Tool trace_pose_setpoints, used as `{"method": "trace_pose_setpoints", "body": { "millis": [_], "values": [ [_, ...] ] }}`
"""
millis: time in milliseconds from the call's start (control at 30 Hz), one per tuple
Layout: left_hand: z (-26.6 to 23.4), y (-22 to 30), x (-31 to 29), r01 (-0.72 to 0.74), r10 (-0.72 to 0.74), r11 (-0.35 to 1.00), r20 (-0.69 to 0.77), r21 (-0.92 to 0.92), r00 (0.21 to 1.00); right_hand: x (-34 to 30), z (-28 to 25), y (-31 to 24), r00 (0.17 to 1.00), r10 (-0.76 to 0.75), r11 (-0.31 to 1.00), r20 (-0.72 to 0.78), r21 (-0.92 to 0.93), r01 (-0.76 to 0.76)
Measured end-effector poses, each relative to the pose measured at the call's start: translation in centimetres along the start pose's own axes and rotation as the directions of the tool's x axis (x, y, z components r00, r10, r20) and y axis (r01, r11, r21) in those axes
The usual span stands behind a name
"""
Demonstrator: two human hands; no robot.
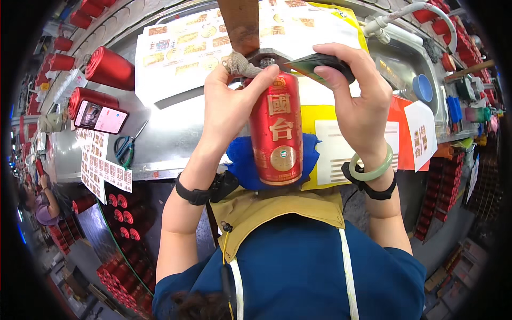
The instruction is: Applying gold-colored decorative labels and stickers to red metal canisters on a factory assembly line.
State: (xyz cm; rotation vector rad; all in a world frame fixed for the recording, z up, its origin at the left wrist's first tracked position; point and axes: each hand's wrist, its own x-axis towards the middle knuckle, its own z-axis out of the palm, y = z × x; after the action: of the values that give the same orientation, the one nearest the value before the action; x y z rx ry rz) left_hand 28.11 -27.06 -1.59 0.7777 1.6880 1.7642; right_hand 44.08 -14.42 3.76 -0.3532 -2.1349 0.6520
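Observation:
A red bottle [261, 122] with raised gold lettering and a round gold emblem lies lengthwise in front of me, its near end on a blue cloth pad [309, 154]. My left hand [234, 96] grips its far end, the thumb laid over the top. Knitted grey fabric [242, 65] shows at the left fingertips. Between thumb and fingers, my right hand [360, 80] pinches a thin, flat, dark piece [333, 66] with a greenish sheen; its kind is unclear. Its tip points left, near the bottle's far end. A dark metal bracket [269, 53] under a brown upright post [240, 24] meets that end.
Sheets of gold and red stickers [181, 45] cover the far bench. At left are red bottles [110, 68], a lit phone [100, 117], scissors [127, 148] and hanging sticker sheets [106, 165]. A sink with a tap [381, 26] and blue bowl [422, 88] lies right. Another person [45, 205] is far left.

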Motion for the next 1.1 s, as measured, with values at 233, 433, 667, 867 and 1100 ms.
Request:
{"method": "trace_pose_setpoints", "body": {
  "millis": [233, 433, 667, 867, 1100],
  "values": [
    [-0.7, -0.9, -0.5, 0.130, -0.132, 0.990, -0.029, -0.061, 0.991, -2.3, 1.0, -2.1, 0.832, -0.457, 0.880, 0.316, 0.022, 0.475],
    [-0.5, -0.9, -4.4, 0.257, -0.301, 0.912, -0.096, -0.321, 0.949, 1.8, 3.9, 0.9, 0.877, -0.397, 0.888, 0.272, -0.126, 0.442],
    [-1.3, -0.8, -7.7, 0.398, -0.355, 0.855, 0.183, -0.332, 0.917, -4.6, 1.3, -1.5, 0.663, -0.654, 0.747, 0.364, 0.175, 0.641],
    [-1.1, -0.4, -6.9, 0.438, -0.383, 0.853, 0.229, -0.283, 0.895, -0.9, 0.7, 2.7, 0.912, -0.367, 0.923, 0.183, -0.053, 0.382],
    [-0.4, -0.6, -6.8, 0.441, -0.382, 0.812, 0.222, -0.384, 0.897, -6.6, -0.9, -0.7, 0.747, -0.613, 0.775, 0.256, 0.375, 0.508]
  ]
}}
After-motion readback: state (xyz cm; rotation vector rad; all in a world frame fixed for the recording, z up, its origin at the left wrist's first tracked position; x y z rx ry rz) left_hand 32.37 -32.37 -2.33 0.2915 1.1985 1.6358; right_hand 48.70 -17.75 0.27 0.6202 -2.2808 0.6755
